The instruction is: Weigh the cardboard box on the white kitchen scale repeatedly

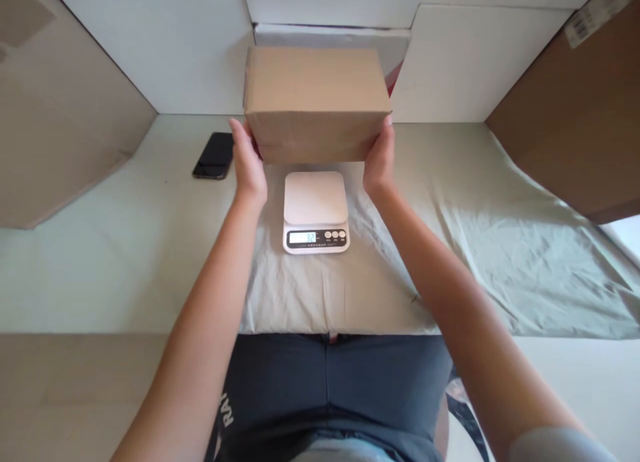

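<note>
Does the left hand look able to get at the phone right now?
Probably not: the left hand is busy supporting one end of the cardboard box, though nothing lies on the phone.

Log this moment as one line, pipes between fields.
cardboard box: two-handed hold | left hand: its left end | right hand: its right end | scale: display lit | phone: left of scale

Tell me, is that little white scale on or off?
On. The scale has a lit screen with dark digits on it that look like 32.

Cloth-covered workspace (pixel 300 292): digital scale (pixel 315 202), cardboard box (pixel 317 105).
</note>
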{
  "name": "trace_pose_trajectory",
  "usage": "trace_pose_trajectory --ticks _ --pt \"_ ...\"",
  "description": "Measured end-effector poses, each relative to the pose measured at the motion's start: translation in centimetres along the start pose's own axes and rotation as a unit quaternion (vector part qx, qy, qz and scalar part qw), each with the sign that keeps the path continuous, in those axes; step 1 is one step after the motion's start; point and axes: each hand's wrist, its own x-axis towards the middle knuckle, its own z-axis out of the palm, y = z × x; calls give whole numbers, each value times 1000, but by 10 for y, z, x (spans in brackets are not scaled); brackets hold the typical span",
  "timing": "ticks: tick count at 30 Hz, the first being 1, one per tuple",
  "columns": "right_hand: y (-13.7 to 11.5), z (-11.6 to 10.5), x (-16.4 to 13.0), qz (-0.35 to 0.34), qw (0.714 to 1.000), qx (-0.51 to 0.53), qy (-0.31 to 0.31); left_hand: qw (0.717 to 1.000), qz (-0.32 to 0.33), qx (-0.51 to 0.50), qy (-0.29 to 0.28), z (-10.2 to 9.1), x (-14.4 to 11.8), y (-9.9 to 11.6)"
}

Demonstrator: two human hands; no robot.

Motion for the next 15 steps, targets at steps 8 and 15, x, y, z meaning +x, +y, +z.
trace_pose_trajectory --ticks 8,15 --pt "68 -2 -2 57 998 37 -16 997 -20 39 55 -29 16 -91" --pt "81 -6 7 88 996 16 -13 998 -20 59 9 -37 24 -106"
